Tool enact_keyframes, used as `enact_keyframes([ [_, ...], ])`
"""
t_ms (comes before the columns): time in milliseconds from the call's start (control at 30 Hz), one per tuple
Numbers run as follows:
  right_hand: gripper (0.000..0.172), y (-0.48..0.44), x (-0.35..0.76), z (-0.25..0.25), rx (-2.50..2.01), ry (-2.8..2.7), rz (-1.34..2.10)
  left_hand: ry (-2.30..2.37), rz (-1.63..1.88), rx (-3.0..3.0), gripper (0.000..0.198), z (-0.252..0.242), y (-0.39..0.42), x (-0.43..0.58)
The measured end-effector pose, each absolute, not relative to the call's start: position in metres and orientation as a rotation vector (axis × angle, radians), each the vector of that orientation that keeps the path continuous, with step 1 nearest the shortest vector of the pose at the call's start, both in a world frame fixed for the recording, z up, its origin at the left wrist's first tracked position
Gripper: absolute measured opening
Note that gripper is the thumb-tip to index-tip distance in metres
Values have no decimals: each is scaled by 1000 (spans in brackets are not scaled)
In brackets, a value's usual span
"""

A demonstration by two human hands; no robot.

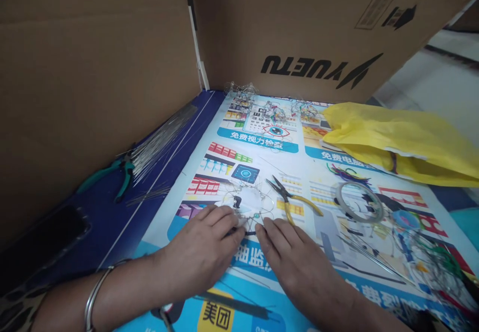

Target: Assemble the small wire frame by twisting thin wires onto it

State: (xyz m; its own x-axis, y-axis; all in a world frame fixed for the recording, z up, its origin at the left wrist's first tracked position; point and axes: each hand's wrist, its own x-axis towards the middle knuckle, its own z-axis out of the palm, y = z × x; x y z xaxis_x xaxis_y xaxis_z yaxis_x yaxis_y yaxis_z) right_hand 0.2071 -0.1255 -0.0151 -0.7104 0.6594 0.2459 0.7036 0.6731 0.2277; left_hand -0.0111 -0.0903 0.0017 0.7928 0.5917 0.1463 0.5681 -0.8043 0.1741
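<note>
My left hand (pixel 204 249) and my right hand (pixel 295 262) rest on a printed poster (pixel 258 137), fingertips meeting over a thin wire piece with small beads (pixel 250 207). The fingers of both hands are pinched together on that wire where they meet. A silver bangle sits on my left wrist (pixel 94 297). Yellow-handled needle-nose pliers (pixel 290 199) lie just beyond my right hand, untouched.
A bundle of straight wires (pixel 160 140) with green-handled cutters (pixel 118 172) lies at the left by a cardboard wall. A dark phone (pixel 45 239) is nearer left. A tape roll (pixel 358 202), coloured wire scraps (pixel 422 259) and a yellow bag (pixel 396 140) sit right.
</note>
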Motion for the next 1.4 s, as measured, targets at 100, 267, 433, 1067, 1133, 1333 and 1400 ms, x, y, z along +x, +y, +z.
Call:
enact_keyframes([
  [100, 42, -126, 208, -15, -1113, -2725, -466, 964, 308, 2816, 30, 4, -88, -11],
  [267, 43, -125, 208, -15, -1106, -2722, -473, 967, 285, 2786, 32, 5, -88, -11],
  [433, 41, -124, 207, -15, -1103, -2710, -475, 972, 306, 2740, 33, 12, -83, -14],
  [1067, 41, -124, 207, -15, -1129, -2735, -491, 958, 389, 2925, 24, 6, -28, -19],
  [1133, 41, -124, 207, -14, -1130, -2738, -486, 958, 408, 2908, 24, 10, -27, -16],
  [1333, 40, -124, 205, -11, -1148, -2765, -446, 934, 409, 2924, 27, 21, -19, 5],
  [1400, 40, -124, 206, -11, -1148, -2778, -424, 962, 359, 2966, 29, 19, -15, 14],
])
